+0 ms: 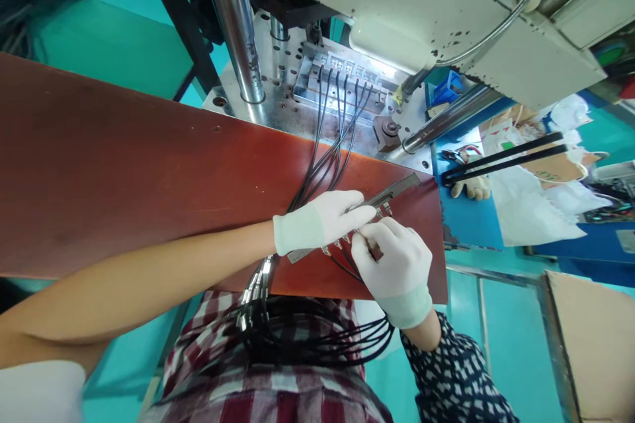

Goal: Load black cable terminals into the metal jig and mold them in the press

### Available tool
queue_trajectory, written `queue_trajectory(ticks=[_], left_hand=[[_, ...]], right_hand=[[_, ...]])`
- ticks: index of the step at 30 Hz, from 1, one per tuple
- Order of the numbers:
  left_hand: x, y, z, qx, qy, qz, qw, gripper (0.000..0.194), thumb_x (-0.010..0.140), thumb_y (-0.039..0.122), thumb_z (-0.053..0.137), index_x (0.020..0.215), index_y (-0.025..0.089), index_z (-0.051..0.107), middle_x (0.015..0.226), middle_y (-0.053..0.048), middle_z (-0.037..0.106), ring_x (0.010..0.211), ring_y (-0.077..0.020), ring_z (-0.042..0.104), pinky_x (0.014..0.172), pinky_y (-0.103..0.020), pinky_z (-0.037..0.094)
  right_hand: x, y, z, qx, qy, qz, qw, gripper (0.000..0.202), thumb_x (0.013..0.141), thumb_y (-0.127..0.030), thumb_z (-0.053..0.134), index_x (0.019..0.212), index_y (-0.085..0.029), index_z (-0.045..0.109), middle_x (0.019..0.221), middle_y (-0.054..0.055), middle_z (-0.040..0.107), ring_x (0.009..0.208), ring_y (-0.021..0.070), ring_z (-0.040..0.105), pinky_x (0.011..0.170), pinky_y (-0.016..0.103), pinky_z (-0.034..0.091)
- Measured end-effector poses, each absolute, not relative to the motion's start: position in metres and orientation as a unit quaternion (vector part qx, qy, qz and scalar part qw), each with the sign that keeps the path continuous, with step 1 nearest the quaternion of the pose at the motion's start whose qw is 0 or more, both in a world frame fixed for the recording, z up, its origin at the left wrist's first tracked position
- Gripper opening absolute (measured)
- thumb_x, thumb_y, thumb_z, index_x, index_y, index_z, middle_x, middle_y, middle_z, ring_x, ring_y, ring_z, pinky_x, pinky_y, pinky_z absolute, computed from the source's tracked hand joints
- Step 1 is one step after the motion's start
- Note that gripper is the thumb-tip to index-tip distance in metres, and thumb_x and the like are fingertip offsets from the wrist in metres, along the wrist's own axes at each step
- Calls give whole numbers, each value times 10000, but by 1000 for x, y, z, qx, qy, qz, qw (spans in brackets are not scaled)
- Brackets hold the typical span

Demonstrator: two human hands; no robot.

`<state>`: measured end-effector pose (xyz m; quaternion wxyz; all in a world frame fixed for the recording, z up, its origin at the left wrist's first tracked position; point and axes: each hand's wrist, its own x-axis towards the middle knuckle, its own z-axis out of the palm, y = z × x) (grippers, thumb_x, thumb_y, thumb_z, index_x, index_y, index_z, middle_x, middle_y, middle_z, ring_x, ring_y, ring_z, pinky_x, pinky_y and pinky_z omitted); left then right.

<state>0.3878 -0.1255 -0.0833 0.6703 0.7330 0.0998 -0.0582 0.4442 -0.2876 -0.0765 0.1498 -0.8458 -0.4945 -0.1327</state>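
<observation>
My left hand (325, 219), in a white glove, lies over a long grey metal bar (391, 192), gripping it slantwise above the brown table. Small metal cable ends (338, 243) sit in a row along the bar's near side, with thin black cables running from them. My right hand (395, 266), also gloved, is closed in a pinch against that near side, on one of the cables; the gripped end is hidden by the fingers. A bundle of black cables with shiny metal ends (255, 287) lies across my lap at the table's front edge.
Beyond the brown table (124, 165) stands a press with steel posts (233, 33). Several black cables (330, 145) run from its metal die block (342, 82) onto the table. At right are black tongs (506, 158), a glove (471, 186) and plastic bags (536, 205).
</observation>
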Motion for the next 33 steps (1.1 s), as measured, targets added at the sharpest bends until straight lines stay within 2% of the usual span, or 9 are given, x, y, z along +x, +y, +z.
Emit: queue_trajectory(ticks=[3,5,9,13,15,19,25,29,33], left_hand=[[388,-127,-83,724,116,-77,676,337,936,490,441,790,188,482,703,18,529,589,-120,527,461,-236,396],[389,-127,-83,728,116,-75,671,331,938,479,439,787,187,484,713,11,542,617,-126,544,468,-230,409],[388,-127,-83,728,116,-63,672,351,931,482,450,737,190,443,683,21,470,606,-118,525,453,-216,419],[386,-128,-84,682,125,-100,713,369,921,546,444,794,200,453,725,27,473,572,-121,560,421,-227,462],[386,-128,-85,683,125,-92,714,360,922,535,447,787,201,447,718,30,469,566,-119,563,424,-226,464],[388,-128,-86,694,121,-70,707,342,925,477,456,738,195,409,680,31,483,570,-109,558,459,-211,448],[388,-128,-82,719,130,-62,680,321,921,447,459,730,193,413,666,36,448,618,-119,566,427,-189,400],[387,-128,-83,693,129,-70,706,346,925,473,457,726,194,403,689,33,506,622,-117,578,454,-200,418],[388,-130,-82,712,132,-37,689,383,933,448,466,675,188,354,615,59,418,556,-77,480,493,-201,384]], right_hand=[[441,-293,-67,-852,-491,-112,141,124,906,-264,599,875,-204,703,741,17,644,656,154,527,662,322,341],[438,-295,-62,-851,-497,-103,136,133,895,-296,621,931,-209,716,790,28,664,718,175,568,690,334,346],[435,-288,-68,-844,-513,-98,125,182,859,-240,616,685,-216,662,624,4,571,636,167,515,634,339,311],[435,-282,-75,-840,-512,-122,132,221,820,-171,595,602,-205,603,602,6,548,614,163,484,620,342,308],[434,-284,-73,-840,-515,-115,125,200,838,-180,597,642,-204,630,628,8,571,630,165,495,628,345,313],[428,-289,-65,-839,-516,-124,123,90,871,-286,651,856,-222,712,793,19,662,705,180,539,665,357,325],[420,-284,-75,-826,-527,-145,141,169,812,-160,654,649,-204,651,684,23,619,670,180,523,653,365,306],[415,-287,-74,-828,-520,-150,145,71,833,-264,698,769,-232,697,757,4,662,695,177,532,673,375,302],[408,-286,-79,-829,-522,-147,137,76,816,-254,692,740,-253,693,705,-19,644,682,171,520,664,377,276]])
